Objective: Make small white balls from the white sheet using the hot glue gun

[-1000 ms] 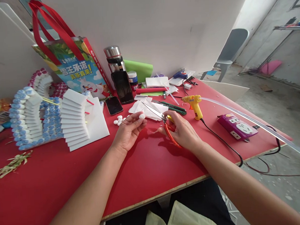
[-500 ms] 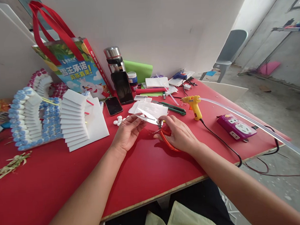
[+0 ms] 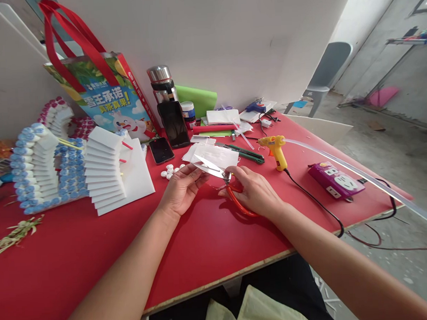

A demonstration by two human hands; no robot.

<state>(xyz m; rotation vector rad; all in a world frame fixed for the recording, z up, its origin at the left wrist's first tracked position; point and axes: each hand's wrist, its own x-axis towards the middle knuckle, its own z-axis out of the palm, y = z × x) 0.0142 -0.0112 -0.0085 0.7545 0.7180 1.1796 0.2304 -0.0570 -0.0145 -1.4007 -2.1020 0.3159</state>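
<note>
My right hand (image 3: 255,189) is closed round the red handles of a pair of scissors (image 3: 242,203). The metal blades stand slightly apart and point left, toward my left hand (image 3: 182,189). That hand's thumb and fingers are pinched together by the blade tips; the small thing in them, if any, I cannot make out. Just behind the blades lie white paper sheets (image 3: 220,155). Several small white balls (image 3: 169,170) rest beside my left fingers. A green utility knife (image 3: 248,153) lies beyond my right hand.
A yellow glue gun (image 3: 276,150) with a long clear stick and a purple power socket (image 3: 336,180) occupy the right side. Leftward are a fan-shaped white stack (image 3: 106,169), a blue-and-white model (image 3: 33,168) and a carrier bag (image 3: 108,98). Two phones (image 3: 174,124) and a flask (image 3: 162,84) stand behind.
Both hands stay in nearly the same place. The scissor blades look slightly closer together than before.
</note>
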